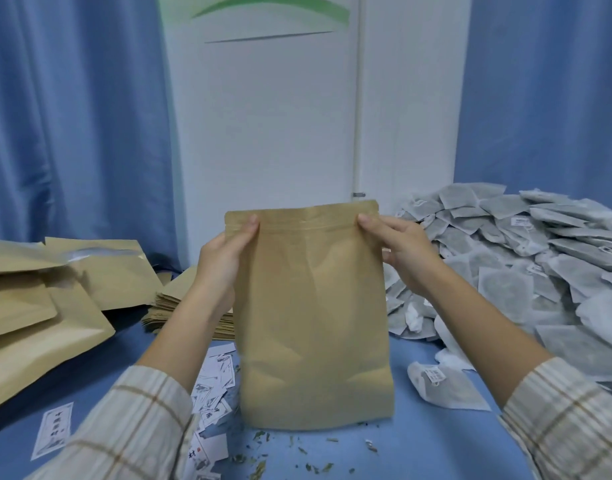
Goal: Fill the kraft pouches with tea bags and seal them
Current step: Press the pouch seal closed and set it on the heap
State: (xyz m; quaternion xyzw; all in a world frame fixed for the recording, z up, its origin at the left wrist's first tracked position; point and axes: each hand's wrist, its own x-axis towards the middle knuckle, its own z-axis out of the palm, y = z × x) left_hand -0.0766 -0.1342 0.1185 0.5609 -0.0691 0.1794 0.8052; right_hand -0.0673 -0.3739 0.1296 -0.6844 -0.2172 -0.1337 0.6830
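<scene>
you have a matt brown kraft paper pouch [313, 306] in front of you, its face smooth with soft dents. the heap of tea bags [526, 258] looks like thin grey-white fibrous mesh, slightly fuzzy. the table cover [436, 455] is smooth blue, matt. the labels [53, 429] are white printed paper. your sleeves [131, 431] are woven checked cloth. the curtains [72, 116] are soft blue fabric.

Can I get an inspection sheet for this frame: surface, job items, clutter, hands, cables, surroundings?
Surface: blue table.
Job's things: kraft pouch upright at centre; tea bag pile on the right; flat pouch stack behind the left arm.
Clutter: printed labels, leaf crumbs.
Hands: left hand and right hand pinch the pouch's top corners.
Cables: nothing seen.
Surroundings: blue curtains, white door.
</scene>
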